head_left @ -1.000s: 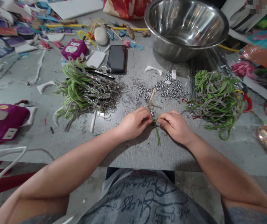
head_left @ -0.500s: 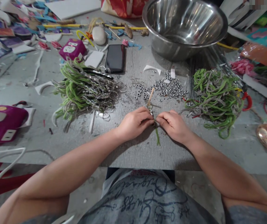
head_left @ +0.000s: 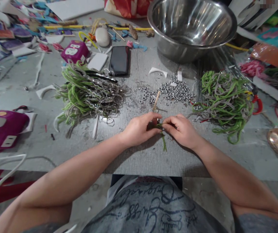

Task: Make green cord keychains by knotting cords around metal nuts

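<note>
Close together above the table, my two hands work on a short green cord (head_left: 164, 144) whose loose ends hang towards me. Thumb and bent fingers of my left hand (head_left: 141, 130) close around the cord, with the index finger raised from the thumb. My right hand (head_left: 181, 132) pinches the cord between thumb and forefinger. A small shiny metal piece shows by the left fingertips, mostly hidden. Just beyond the hands a thin wooden stick (head_left: 156, 99) stands tilted, near a spread of small metal nuts (head_left: 178, 92).
To the left lies a bundle of green and grey cords with metal rings (head_left: 92, 92); to the right, a heap of loose cords (head_left: 226, 100). Behind stand a steel bowl (head_left: 190, 48) and a dark phone (head_left: 119, 60). Purple power blocks (head_left: 6, 129) and red-handled scissors (head_left: 258, 105) lie at the sides.
My left index finger has lifted away from the thumb, and more green cord shows between the hands. The metal piece beyond the fingers is now mostly covered. My right hand has barely moved.
</note>
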{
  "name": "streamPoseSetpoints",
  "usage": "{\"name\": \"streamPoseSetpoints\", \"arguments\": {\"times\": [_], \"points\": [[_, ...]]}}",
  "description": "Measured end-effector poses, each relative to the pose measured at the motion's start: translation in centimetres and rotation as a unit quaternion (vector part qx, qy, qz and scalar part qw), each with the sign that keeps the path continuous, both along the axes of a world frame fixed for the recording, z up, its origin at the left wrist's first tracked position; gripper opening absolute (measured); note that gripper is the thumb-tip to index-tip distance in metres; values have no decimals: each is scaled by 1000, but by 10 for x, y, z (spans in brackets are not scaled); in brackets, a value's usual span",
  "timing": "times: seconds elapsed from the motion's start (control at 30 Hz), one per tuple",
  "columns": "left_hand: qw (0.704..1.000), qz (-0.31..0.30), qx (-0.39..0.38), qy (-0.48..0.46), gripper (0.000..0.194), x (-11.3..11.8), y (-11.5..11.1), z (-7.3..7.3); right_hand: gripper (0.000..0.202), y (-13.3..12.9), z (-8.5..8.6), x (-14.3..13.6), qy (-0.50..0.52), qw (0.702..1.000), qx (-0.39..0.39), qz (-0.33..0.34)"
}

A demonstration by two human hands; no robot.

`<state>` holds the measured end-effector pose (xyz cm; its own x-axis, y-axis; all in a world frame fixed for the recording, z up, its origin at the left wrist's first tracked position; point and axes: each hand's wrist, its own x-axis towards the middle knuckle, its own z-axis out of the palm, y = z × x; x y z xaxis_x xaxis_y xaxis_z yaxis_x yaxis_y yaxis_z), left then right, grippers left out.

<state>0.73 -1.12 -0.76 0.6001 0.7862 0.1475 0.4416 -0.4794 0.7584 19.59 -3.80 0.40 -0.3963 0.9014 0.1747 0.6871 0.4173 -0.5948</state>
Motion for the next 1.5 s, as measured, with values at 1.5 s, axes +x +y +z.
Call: {"name": "streamPoseSetpoints", "arguments": {"times": [1.5], "points": [[990, -32, 74, 118, 18, 3, 2, -2, 21, -3, -4, 0, -154, 975, 130, 96]]}}
